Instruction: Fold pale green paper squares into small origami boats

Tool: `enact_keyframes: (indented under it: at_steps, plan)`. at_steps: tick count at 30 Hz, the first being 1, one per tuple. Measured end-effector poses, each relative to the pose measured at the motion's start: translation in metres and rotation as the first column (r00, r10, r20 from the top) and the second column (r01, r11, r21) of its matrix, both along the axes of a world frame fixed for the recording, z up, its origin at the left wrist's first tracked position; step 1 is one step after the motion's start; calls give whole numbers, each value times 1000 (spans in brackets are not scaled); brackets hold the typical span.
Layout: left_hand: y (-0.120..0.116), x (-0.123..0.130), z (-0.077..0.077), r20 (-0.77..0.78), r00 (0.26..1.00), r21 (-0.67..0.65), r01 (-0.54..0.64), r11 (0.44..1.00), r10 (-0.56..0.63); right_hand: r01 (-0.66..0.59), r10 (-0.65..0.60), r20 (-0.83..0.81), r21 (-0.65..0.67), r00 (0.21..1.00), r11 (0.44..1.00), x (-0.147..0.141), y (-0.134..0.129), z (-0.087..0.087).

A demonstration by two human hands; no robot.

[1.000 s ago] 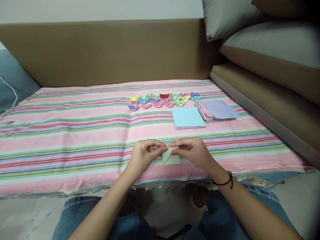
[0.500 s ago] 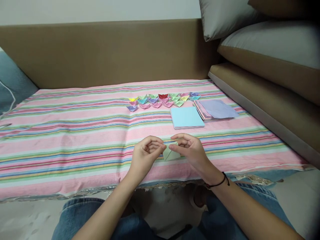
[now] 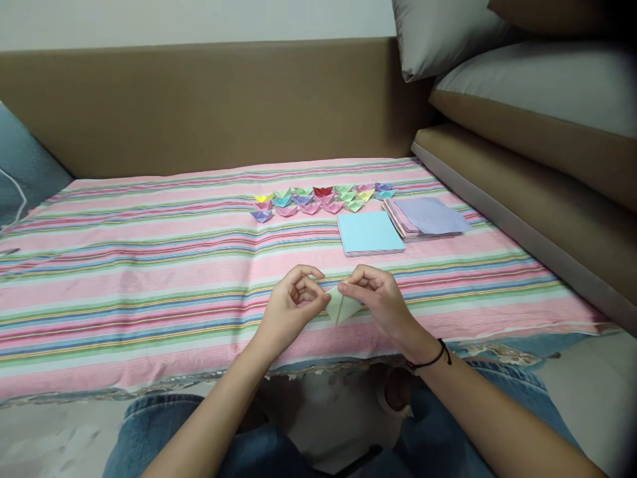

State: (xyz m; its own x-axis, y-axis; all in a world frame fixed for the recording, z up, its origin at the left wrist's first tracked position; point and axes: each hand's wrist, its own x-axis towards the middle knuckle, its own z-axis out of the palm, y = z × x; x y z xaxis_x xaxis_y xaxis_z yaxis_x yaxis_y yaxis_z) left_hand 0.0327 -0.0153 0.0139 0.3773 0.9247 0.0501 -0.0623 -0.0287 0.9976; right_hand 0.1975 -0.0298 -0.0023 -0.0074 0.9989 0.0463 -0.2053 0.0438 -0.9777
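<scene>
A small folded piece of pale green paper is held between my two hands, just above the cloth's near part. It has a diagonal crease and one corner points down toward me. My left hand pinches its left corner between thumb and finger. My right hand grips the upper right edge, thumb on top, with a dark cord bracelet on that wrist. My fingertips hide the upper corners of the paper.
Several folded paper boats stand in rows farther back. A light blue stack of square paper and a fanned stack with lilac on top lie right of centre. Striped cloth covers the surface; cushions are piled at right.
The green paper has turned slightly, its lower corner shifting right. My right hand's fingers have drawn in closer around the edge. My left hand still pinches the left side.
</scene>
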Motion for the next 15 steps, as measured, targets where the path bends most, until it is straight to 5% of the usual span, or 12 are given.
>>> enact_keyframes:
  at_steps: [8,15]
  plan:
    - [1,-5,2,-19,998,-11,51,999,-51,-42,35,72,86,997,995,1,-2,3]
    - [0,-2,1,50,993,-29,-109,994,110,-71,71,18,-1,997,997,-6,0,-2]
